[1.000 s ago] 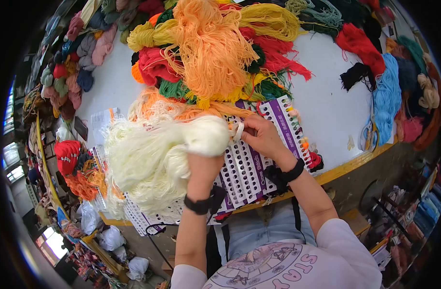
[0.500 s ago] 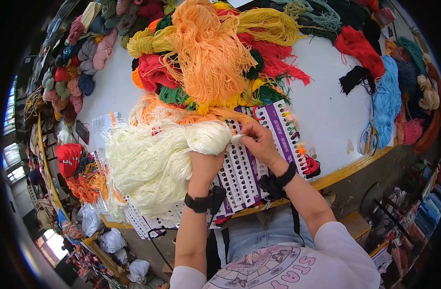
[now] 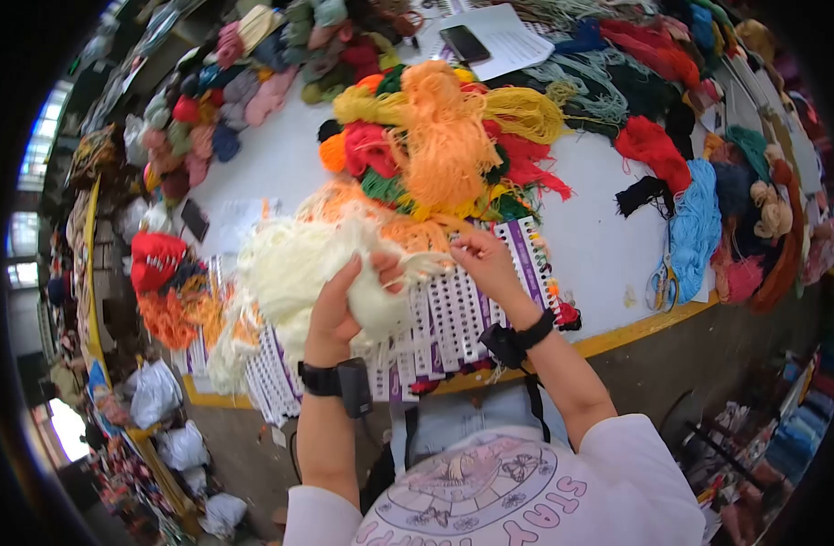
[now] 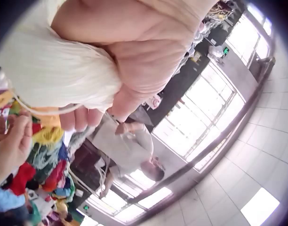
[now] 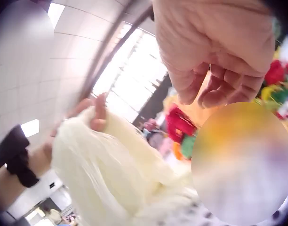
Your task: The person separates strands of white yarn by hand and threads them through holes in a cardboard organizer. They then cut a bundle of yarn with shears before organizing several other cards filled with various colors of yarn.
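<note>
In the head view, my left hand (image 3: 340,305) grips a thick cream yarn skein (image 3: 294,268), the thumb on top. The left wrist view shows the bunched yarn (image 4: 64,77) lying across the palm, with fingertips curling round from beneath. A thin cream strand (image 4: 45,112) loops off this bundle. My right hand (image 3: 487,266) hovers just right of the skein's loose end (image 3: 426,264), over the punched sample cards (image 3: 449,309). In the right wrist view, the right hand's fingers (image 5: 224,89) are loosely bent, with a gap to the thumb and no yarn between them.
Beyond the skein lies a heap of peach yarn (image 3: 444,146) with yellow, red and green hanks. Blue yarn (image 3: 695,218) and scissors (image 3: 661,287) are at the right edge. A phone (image 3: 464,43) rests on paper at the back. Red yarn (image 3: 156,261) sits at left.
My left hand has turned thumb-up and lifted its end of the skein. My right hand, earlier pinching a white strand at the skein's end, has let go. The head view has shifted.
</note>
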The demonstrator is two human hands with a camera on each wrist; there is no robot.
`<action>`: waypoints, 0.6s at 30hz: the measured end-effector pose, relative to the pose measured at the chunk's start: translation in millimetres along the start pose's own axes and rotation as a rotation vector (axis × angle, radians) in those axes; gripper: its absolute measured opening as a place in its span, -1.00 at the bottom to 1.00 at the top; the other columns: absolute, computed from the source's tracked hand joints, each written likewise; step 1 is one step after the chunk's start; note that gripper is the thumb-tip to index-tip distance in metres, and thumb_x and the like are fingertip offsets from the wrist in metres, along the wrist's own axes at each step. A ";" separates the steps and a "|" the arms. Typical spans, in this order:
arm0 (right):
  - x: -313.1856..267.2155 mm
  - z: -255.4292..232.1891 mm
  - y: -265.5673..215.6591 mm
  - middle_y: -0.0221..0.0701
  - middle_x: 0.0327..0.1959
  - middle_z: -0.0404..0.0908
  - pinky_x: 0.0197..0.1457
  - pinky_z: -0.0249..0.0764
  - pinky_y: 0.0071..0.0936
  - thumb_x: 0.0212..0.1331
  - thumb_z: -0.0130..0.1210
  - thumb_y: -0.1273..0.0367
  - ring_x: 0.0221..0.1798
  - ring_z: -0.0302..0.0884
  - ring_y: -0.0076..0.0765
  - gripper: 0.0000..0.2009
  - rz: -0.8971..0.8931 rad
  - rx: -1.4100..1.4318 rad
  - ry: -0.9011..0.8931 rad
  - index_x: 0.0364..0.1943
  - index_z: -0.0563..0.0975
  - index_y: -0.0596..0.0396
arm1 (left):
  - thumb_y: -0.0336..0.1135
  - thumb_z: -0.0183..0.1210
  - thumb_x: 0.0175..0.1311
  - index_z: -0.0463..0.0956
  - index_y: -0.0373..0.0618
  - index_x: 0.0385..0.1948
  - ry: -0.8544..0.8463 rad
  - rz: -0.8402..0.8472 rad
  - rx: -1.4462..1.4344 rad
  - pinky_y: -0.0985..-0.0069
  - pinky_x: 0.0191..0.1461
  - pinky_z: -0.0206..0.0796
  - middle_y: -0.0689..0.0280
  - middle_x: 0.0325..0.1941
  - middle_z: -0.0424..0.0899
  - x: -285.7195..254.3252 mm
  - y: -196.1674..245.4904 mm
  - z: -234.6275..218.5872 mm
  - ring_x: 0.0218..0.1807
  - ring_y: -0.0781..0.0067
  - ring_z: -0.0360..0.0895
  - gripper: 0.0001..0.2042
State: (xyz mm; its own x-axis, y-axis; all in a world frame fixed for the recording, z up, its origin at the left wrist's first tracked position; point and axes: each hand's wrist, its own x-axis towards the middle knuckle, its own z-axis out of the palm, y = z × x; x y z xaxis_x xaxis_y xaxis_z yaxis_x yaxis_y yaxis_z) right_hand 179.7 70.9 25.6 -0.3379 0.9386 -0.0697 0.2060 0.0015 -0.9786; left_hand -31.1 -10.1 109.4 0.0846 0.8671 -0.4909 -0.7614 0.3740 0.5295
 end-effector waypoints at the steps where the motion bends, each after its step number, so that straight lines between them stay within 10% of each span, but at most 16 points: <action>1: -8.2 -0.2 -31.8 -0.45 -0.52 0.45 -0.43 0.31 -0.66 -0.06 0.13 0.43 -0.54 0.35 -0.62 -0.88 -0.002 0.122 -0.005 -0.44 0.53 0.19 | -0.13 -0.07 0.24 0.31 -0.33 -0.04 -0.013 0.045 0.027 0.41 -0.02 0.31 0.11 0.01 0.41 -11.8 -1.4 20.0 -0.01 0.32 0.40 -0.58; 6: -53.7 -1.0 -161.5 -0.42 -0.38 0.54 -0.34 0.42 -0.70 0.02 0.12 0.44 -0.43 0.46 -0.61 -0.85 0.194 0.517 -0.219 -0.35 0.54 0.25 | -0.02 -0.13 0.25 0.21 -0.31 0.09 -0.094 0.241 0.204 0.43 0.04 0.28 0.14 0.17 0.27 -57.6 -4.7 77.4 0.11 0.31 0.31 -0.47; 18: -76.6 13.5 -183.8 -0.53 -0.57 0.50 -0.55 0.29 -0.78 0.04 0.13 0.38 -0.61 0.35 -0.71 -0.87 0.138 0.622 -0.214 -0.38 0.54 0.16 | -0.08 -0.04 0.22 0.25 -0.29 0.04 -0.090 0.364 0.261 0.45 -0.07 0.37 0.12 0.12 0.33 -105.4 4.9 89.7 0.02 0.35 0.40 -0.52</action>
State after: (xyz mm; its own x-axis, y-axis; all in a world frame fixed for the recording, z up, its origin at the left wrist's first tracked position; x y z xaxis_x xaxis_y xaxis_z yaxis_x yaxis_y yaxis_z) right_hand 155.4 -6.0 208.1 -0.5345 0.8266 -0.1761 -0.2853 -0.3726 -0.8831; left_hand 13.9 -70.1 225.8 -0.0943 0.9783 -0.1847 -0.5651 0.1001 0.8189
